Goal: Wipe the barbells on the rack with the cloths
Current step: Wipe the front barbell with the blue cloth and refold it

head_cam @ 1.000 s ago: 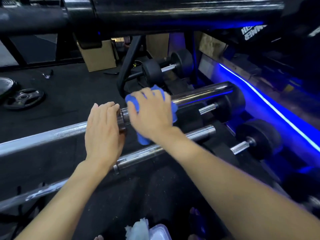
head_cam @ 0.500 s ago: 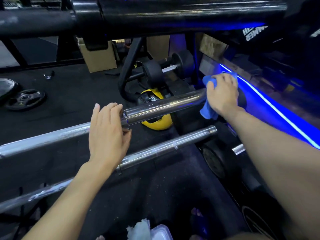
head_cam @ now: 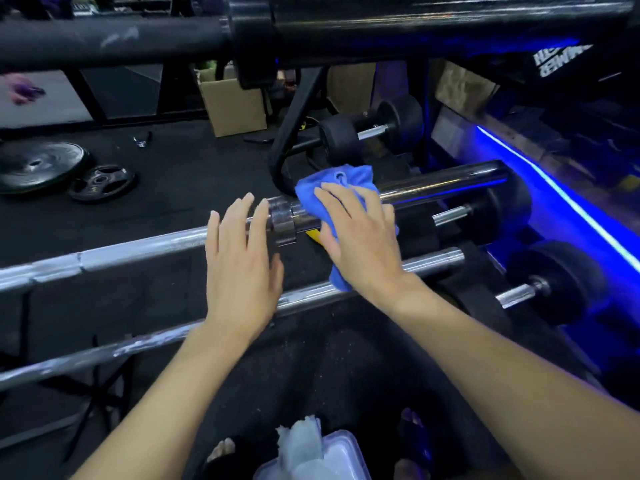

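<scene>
Dark rubber gym floor point(head_cam: 166, 188), blue strip light point(head_cam: 561, 199) running along the right edge. Only one view, head camera looking down and forward.

Three barbells cross the frame from low left to high right. Black barbell point(head_cam: 415, 26) sits at the top, closest to the camera. Middle barbell point(head_cam: 138, 249) is chrome; its thicker sleeve runs off to the right of a collar point(head_cam: 282, 221). Lower barbell point(head_cam: 433, 259) lies nearer the person, partly hidden behind both wrists.

Left hand point(head_cam: 239, 268): fingers straight and close together, laid flat over the middle barbell's shaft just left of the collar. No curl round the bar visible.

Right hand point(head_cam: 360, 240): fingers spread slightly, pressing the blue cloth point(head_cam: 332, 183) onto the middle barbell's sleeve just right of the collar. Cloth drapes over the sleeve, with a tail hanging below the bar under the palm. Cannot tell whether the thumb wraps underneath.

Far side: dumbbells point(head_cam: 370, 131) on a rack, cardboard box point(head_cam: 232, 105) behind them. Far left on the floor: two weight plates point(head_cam: 100, 183) side by side. Right side: more dumbbells point(head_cam: 554, 282) next to the strip light.

Bottom edge: white plastic tub point(head_cam: 332, 459) with a white cloth point(head_cam: 298, 441) in it, between the person's feet.
</scene>
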